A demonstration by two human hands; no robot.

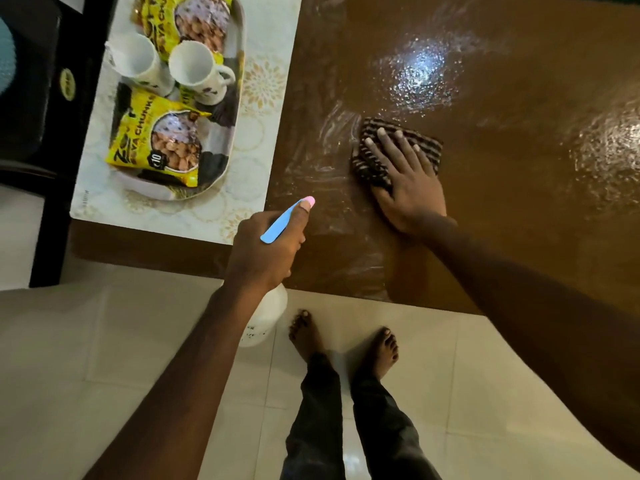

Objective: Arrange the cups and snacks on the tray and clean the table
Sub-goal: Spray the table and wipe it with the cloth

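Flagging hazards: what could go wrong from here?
Liquid streaks on the table reach its near edge; drips could wet the floor by the bare feet, a slip risk. The spray bottle in the left hand sits close to the tray; mist might land in the open cups.

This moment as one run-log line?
phase: wiping; right hand presses striped brown cloth on glossy brown table; left hand grips white spray bottle; patterned tray holds two white mugs

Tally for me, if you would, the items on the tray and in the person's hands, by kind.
White mugs: 2
Soya chunks packets: 2 plainly visible
Striped cloth: 1
Spray bottle: 1
Total: 6
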